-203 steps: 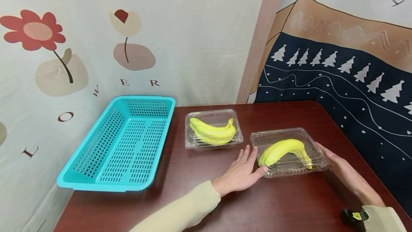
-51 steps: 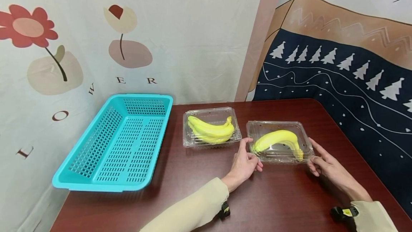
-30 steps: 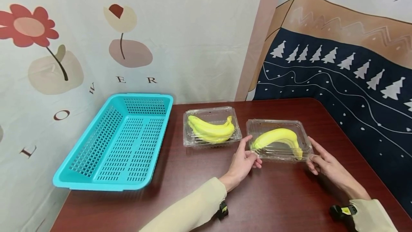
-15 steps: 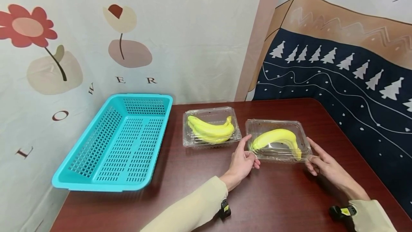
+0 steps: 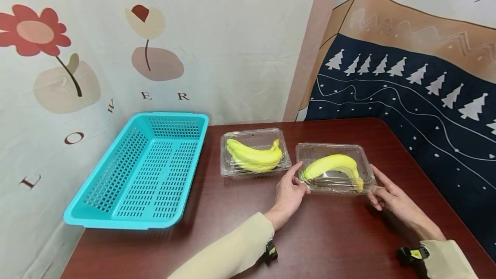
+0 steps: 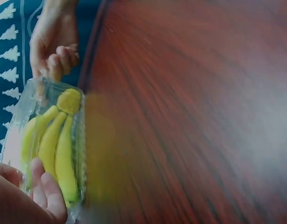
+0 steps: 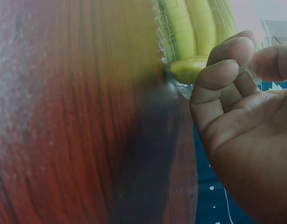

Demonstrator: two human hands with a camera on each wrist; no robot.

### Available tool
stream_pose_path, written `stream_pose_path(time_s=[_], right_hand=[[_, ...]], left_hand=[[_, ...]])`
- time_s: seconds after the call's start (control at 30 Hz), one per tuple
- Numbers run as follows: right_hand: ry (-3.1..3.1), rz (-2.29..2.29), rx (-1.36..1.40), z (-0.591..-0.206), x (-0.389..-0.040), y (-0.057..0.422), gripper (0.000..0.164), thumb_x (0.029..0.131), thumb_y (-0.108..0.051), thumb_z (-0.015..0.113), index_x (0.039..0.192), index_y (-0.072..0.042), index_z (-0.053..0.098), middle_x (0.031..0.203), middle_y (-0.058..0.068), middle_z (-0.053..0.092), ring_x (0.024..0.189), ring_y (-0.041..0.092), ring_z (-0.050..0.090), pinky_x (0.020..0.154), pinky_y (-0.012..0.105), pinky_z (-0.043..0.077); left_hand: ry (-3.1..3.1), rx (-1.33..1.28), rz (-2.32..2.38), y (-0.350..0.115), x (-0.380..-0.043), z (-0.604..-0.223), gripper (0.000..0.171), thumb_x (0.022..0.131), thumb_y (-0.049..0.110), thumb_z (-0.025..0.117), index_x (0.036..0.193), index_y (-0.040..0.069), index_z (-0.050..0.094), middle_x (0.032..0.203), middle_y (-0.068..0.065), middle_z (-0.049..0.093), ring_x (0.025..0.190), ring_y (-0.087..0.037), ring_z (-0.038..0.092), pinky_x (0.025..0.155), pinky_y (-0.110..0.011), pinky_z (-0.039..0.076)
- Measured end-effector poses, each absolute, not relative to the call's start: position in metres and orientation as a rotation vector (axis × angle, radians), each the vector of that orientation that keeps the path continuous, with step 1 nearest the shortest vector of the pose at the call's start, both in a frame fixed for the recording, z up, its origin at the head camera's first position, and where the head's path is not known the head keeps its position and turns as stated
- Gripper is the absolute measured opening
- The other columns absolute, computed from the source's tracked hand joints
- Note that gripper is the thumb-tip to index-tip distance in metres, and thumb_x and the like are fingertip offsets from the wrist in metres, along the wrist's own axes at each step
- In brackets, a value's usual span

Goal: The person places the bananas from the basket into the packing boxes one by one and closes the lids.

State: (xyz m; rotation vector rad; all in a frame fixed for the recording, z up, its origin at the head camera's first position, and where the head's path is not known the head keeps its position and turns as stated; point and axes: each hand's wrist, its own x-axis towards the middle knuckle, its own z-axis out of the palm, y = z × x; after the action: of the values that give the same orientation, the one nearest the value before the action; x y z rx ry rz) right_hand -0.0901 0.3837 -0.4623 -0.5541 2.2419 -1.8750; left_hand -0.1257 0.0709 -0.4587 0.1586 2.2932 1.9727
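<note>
A clear plastic clamshell box (image 5: 329,147) with yellow bananas (image 5: 331,165) inside is between the two hands, on the right side of the table. The left hand (image 5: 288,195) grips its near left corner, index finger along the side. At the opposite end, the right hand (image 5: 393,199) pinches the near right corner between thumb and curled fingers. Several bananas (image 6: 50,140) lie side by side under the clear plastic in the left wrist view. In the right wrist view, the right hand (image 7: 246,116) covers part of the box's end. Whether the box touches the table cannot be seen.
A second clear box (image 5: 255,135) with bananas sits just left of the held one. A turquoise perforated basket (image 5: 137,223) stands at the table's left. Printed cloth hangs behind the dark red-brown table (image 5: 325,244) and along its right edge.
Since the earliest frame, the box has shifted slightly away and left, and the hands have gone from flat against its sides to gripping its corners. Over the last second little moves; the left fingers tuck in.
</note>
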Motion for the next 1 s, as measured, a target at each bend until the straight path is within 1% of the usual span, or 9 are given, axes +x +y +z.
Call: stream_pose_path(time_s=[0.1, 0.2, 0.33, 0.5, 0.63, 0.8, 0.9, 1.0], right_hand=[[2.244, -1.866, -0.550, -0.4626, -0.0898, 0.3837, 0.062, 0.110, 0.005, 0.030, 0.162, 0.001, -0.002, 0.076, 0.008, 0.052, 0.059, 0.028, 0.043, 0.051, 0.042, 0.038], [2.246, -1.862, -0.547, -0.4631, -0.0896, 0.3838, 0.062, 0.109, 0.005, 0.030, 0.162, 0.001, -0.001, 0.076, 0.008, 0.052, 0.059, 0.028, 0.044, 0.051, 0.040, 0.039], [2.239, -1.863, -0.552, -0.4632, -0.0896, 0.3840, 0.062, 0.109, 0.005, 0.030, 0.163, 0.000, -0.001, 0.077, 0.009, 0.051, 0.060, 0.028, 0.043, 0.051, 0.039, 0.040], [2.252, -1.848, -0.533, -0.4630, -0.0899, 0.3835, 0.062, 0.110, 0.004, 0.030, 0.163, 0.000, -0.001, 0.077, 0.006, 0.052, 0.060, 0.028, 0.044, 0.051, 0.041, 0.040], [2.244, -1.852, -0.545, -0.4628, -0.0900, 0.3832, 0.062, 0.110, 0.004, 0.030, 0.163, 0.000, -0.002, 0.076, 0.007, 0.052, 0.060, 0.028, 0.043, 0.051, 0.042, 0.038], [2.235, -1.868, -0.550, -0.4629, -0.0902, 0.3839, 0.062, 0.110, 0.005, 0.030, 0.163, -0.002, 0.000, 0.077, 0.007, 0.052, 0.059, 0.028, 0.043, 0.051, 0.041, 0.039], [2.230, -1.897, -0.541, -0.4635, -0.0901, 0.3846, 0.062, 0.110, 0.005, 0.030, 0.164, -0.006, 0.004, 0.077, 0.007, 0.053, 0.059, 0.025, 0.046, 0.051, 0.040, 0.040], [2.286, -1.899, -0.486, -0.4638, -0.0894, 0.3848, 0.060, 0.110, 0.003, 0.032, 0.165, -0.009, 0.011, 0.077, 0.005, 0.056, 0.061, 0.020, 0.052, 0.051, 0.037, 0.044]], left_hand=[[2.208, 0.088, 2.056, 0.0730, -0.1250, -0.4573, 0.068, 0.084, -0.014, 0.061, 0.145, 0.015, 0.061, 0.077, 0.003, 0.052, 0.062, -0.007, 0.065, 0.066, -0.024, 0.058], [2.131, 0.033, 2.103, 0.0745, -0.1240, -0.4568, 0.067, 0.085, -0.017, 0.060, 0.145, 0.015, 0.061, 0.078, 0.002, 0.051, 0.059, -0.006, 0.061, 0.066, -0.030, 0.061], [2.095, 0.011, 2.127, 0.0755, -0.1237, -0.4572, 0.068, 0.085, -0.018, 0.059, 0.145, 0.014, 0.061, 0.076, 0.002, 0.050, 0.057, -0.006, 0.059, 0.066, -0.033, 0.062], [2.063, 0.004, 2.151, 0.0756, -0.1240, -0.4575, 0.068, 0.085, -0.019, 0.057, 0.145, 0.014, 0.061, 0.074, 0.002, 0.049, 0.056, -0.006, 0.059, 0.067, -0.035, 0.062], [2.059, 0.012, 2.159, 0.0750, -0.1239, -0.4577, 0.068, 0.085, -0.020, 0.057, 0.144, 0.012, 0.061, 0.075, 0.001, 0.049, 0.056, -0.006, 0.059, 0.068, -0.038, 0.063], [2.081, 0.042, 2.154, 0.0745, -0.1236, -0.4573, 0.068, 0.085, -0.019, 0.058, 0.145, 0.012, 0.061, 0.074, 0.002, 0.050, 0.057, -0.006, 0.061, 0.067, -0.037, 0.063], [2.096, 0.065, 2.132, 0.0741, -0.1237, -0.4571, 0.068, 0.085, -0.016, 0.059, 0.146, 0.013, 0.059, 0.075, 0.002, 0.051, 0.058, -0.006, 0.063, 0.066, -0.032, 0.062], [2.101, 0.093, 2.105, 0.0739, -0.1238, -0.4577, 0.067, 0.087, -0.014, 0.058, 0.149, 0.013, 0.057, 0.075, 0.002, 0.052, 0.061, -0.007, 0.065, 0.064, -0.026, 0.061]])
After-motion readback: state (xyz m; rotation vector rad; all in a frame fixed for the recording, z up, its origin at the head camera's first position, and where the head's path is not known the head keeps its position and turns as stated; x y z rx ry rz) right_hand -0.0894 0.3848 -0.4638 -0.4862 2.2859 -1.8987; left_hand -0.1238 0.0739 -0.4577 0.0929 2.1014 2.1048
